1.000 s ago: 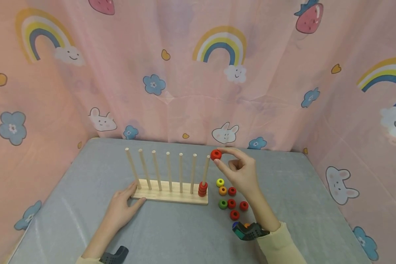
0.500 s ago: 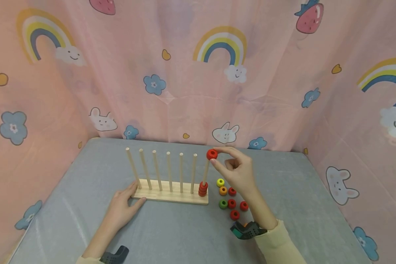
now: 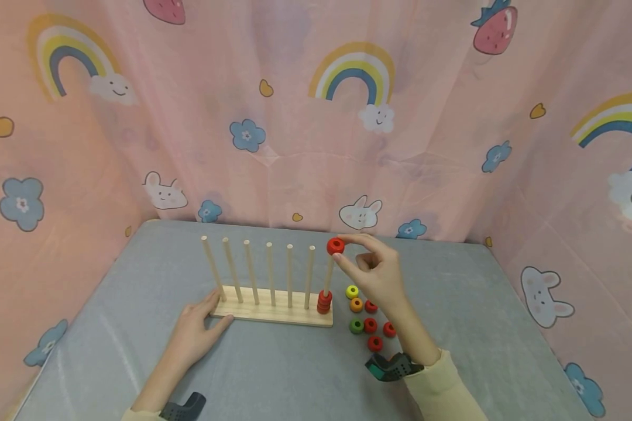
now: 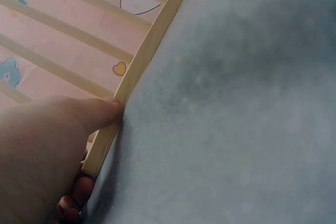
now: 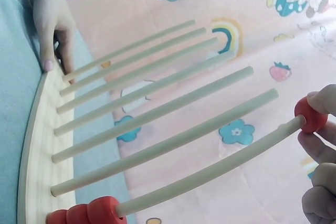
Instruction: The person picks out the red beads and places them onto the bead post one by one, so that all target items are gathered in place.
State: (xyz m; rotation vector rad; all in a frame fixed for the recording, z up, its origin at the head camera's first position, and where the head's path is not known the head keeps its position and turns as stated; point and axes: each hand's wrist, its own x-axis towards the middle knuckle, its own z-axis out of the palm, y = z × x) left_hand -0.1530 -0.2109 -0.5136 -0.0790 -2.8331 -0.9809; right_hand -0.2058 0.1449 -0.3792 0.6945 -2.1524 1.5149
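"What lies around?"
"Loose round beads (image 3: 369, 330), yellow, orange, green and red, on the flat grey tabletop (image 3: 279, 374); the right forearm (image 3: 418, 334) partly hides a red one"
"And the hands?"
"The left hand (image 3: 193, 333) grips the pale wooden seven-peg rack (image 3: 274, 314); the right hand (image 3: 383, 273) pinches a shiny red round bead (image 3: 330, 248) atop the slim wooden end peg (image 3: 329, 275). Head view hides that tip; right wrist view shows it meeting the bead"

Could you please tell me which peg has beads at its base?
The rightmost peg in the head view: three red beads ring its base; the other six pegs are bare.
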